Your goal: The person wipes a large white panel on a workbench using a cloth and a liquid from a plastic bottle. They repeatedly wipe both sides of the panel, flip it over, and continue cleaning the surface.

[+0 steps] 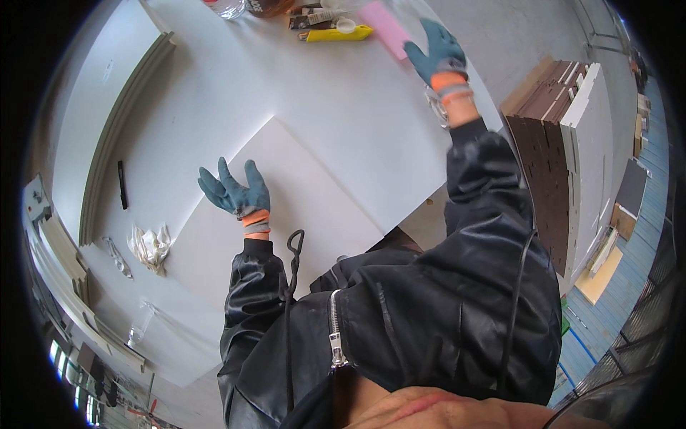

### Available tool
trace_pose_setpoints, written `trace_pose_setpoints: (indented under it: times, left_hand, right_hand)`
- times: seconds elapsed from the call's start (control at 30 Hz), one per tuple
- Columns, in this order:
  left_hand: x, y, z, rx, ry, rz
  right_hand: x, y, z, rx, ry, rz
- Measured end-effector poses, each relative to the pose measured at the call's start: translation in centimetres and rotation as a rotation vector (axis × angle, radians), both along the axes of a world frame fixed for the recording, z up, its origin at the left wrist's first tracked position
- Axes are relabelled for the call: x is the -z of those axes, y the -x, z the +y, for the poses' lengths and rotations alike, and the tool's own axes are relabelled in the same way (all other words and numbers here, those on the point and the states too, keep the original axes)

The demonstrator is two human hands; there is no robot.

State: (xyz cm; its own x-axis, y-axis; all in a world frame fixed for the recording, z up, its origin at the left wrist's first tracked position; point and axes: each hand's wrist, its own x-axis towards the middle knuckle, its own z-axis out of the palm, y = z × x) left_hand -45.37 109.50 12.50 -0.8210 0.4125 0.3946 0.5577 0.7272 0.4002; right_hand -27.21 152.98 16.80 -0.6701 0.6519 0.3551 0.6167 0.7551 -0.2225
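The left hand [236,189], in a teal work glove with an orange and grey cuff, is left of the frame's centre above a large flat white panel [293,193], its fingers spread apart and nothing between them. That panel lies on the white tabletop [336,93] from the centre toward the lower left of the frame, one corner pointing up. The right hand [439,51], gloved alike, is at the upper right of the frame with its thumb apart from its fingers; the thumb is right at the edge of a flat pink rectangular piece [386,28], though whether it touches cannot be told. Just left of the pink piece, at the top of the frame, lies a long yellow plastic-handled tool [334,33]. At the left of the frame, a slim black pen-like stick [122,184] lies above a crumpled whitish bundle [150,248], and beyond them long white boards [118,86] are stacked at the upper left. Brown and white panels [547,154] stand stacked at the right.
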Motion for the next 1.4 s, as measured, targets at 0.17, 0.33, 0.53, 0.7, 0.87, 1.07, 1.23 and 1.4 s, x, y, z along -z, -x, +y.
trace_pose_setpoints:
  times: [0.17, 0.33, 0.53, 0.7, 0.87, 1.07, 1.23, 1.4]
  left_hand:
    - [1.6, -0.2, -0.6, 0.012, 0.212, 0.051]
    - [1.9, -0.1, 0.1, 0.050, 0.188, 0.053]
    - [1.3, -0.2, 0.0, 0.024, 0.226, 0.033]
    - [1.3, -0.2, 0.3, 0.024, 0.233, 0.035]
    - [1.6, 0.0, -0.4, 0.017, 0.250, 0.030]
    - [1.3, -0.3, -0.1, 0.009, 0.241, 0.030]
    - [1.4, 0.0, -0.4, 0.010, 0.254, 0.032]
    - [1.7, -0.1, 0.7, 0.036, 0.245, 0.048]
  right_hand:
    - [-3.9, -6.5, -5.2, 0.115, 0.268, -0.542]
    - [2.9, -11.1, -4.9, 0.243, 0.284, -0.573]
    - [2.1, -11.8, -3.6, 0.157, 0.326, -0.289]
    - [0.3, -11.8, -3.9, 0.212, 0.306, -0.483]
    - [1.2, -11.1, -3.1, 0.305, 0.492, -0.463]
    - [-1.8, -11.1, -2.7, 0.084, 0.374, -0.304]
    - [-4.1, -4.5, 2.4, 0.057, 0.258, -0.315]
    - [0.2, 2.6, 9.1, -0.106, 0.164, -0.273]
